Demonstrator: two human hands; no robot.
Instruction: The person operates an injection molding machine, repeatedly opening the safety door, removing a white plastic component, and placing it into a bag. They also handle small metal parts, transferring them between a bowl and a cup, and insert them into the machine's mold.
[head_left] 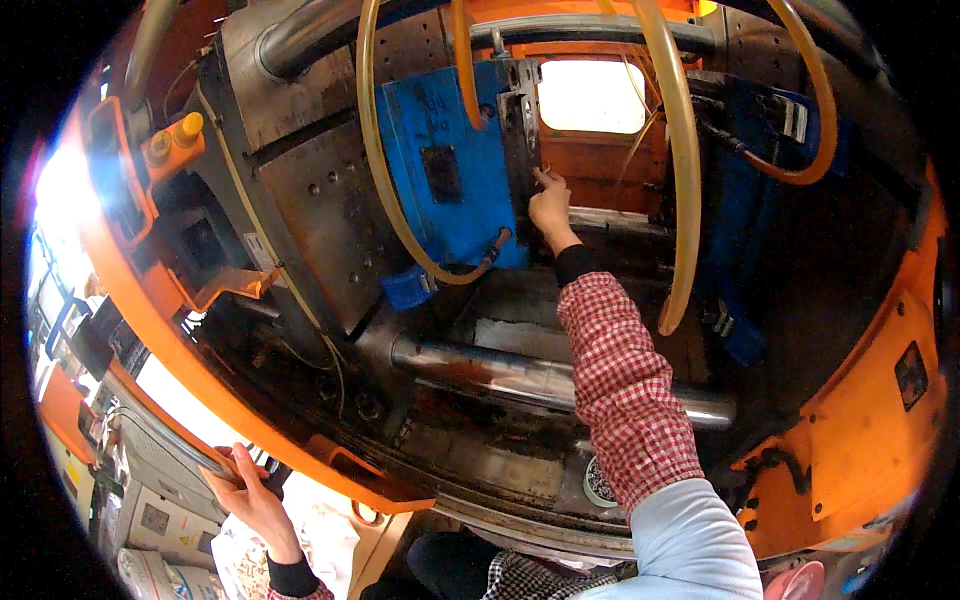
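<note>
single head-worn fisheye view, close, angled down and forward into an orange machine [860, 420] past outstretched arms

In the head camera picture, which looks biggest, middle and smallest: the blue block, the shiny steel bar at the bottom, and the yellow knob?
1. Blue block
2. Shiny steel bar, close to it in area, so unsure
3. Yellow knob, clearly smallest

Yellowish hoses [686, 190] looped over a steel tie bar [540, 378], orange machine guard [870, 420] alongside.
</note>
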